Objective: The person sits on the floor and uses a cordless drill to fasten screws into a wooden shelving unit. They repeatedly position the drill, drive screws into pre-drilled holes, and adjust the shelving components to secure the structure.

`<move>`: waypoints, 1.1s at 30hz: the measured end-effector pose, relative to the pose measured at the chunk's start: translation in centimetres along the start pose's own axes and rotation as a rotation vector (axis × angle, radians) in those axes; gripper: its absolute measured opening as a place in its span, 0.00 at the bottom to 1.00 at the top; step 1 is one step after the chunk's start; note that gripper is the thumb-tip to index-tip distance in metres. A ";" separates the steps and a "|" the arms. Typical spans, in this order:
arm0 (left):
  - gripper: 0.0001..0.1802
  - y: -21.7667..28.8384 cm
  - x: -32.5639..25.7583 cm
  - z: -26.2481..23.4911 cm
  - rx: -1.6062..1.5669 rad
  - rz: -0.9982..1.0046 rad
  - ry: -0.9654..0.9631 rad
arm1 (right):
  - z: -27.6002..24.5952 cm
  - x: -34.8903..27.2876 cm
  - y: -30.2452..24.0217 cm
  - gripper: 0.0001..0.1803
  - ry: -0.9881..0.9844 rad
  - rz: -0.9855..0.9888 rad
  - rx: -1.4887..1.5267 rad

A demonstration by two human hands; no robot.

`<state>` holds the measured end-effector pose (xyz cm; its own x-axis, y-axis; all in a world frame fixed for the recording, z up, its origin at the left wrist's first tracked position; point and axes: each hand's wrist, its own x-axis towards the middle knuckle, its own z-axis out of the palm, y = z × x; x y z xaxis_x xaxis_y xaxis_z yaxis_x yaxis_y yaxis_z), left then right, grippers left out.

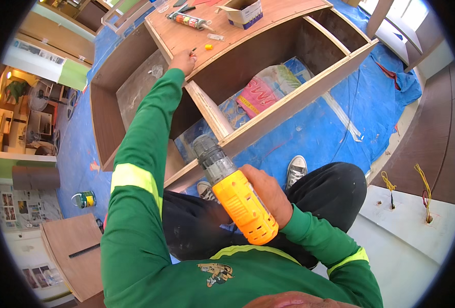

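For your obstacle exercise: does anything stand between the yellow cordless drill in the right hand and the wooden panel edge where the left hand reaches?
Nothing visible blocks it. The yellow cordless drill, held in the right hand, points toward the wooden cabinet panel; the outstretched left hand rests at its edge, its sleeve alongside.

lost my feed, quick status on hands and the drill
Right hand grips yellow drill. Left hand reaching onto cabinet panel, by a small screw. Nothing in the way.

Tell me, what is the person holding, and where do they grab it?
The right hand grips an orange cordless drill around its handle. The left hand pinches something small at the fingertips on the wooden cabinet; too tiny to tell.
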<state>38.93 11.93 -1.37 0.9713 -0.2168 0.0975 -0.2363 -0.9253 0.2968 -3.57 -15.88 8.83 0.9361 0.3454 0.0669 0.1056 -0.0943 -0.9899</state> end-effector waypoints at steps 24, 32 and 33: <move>0.15 -3.9 8.9 -0.7 0.042 -0.155 0.095 | -1.2 1.8 1.4 0.20 0.072 -0.028 -0.094; 0.16 1.0 -8.3 -8.8 -1.692 -0.115 -0.254 | 0.3 2.4 1.8 0.21 0.183 0.033 0.079; 0.17 2.6 -11.3 -9.7 -1.780 -0.120 -0.260 | 0.7 2.4 1.9 0.22 0.203 -0.041 -0.014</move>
<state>27.08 15.01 7.48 0.9208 -0.3811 -0.0829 0.2568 0.4325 0.8643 -1.31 -14.60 6.99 0.9791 0.1542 0.1323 0.1483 -0.0976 -0.9841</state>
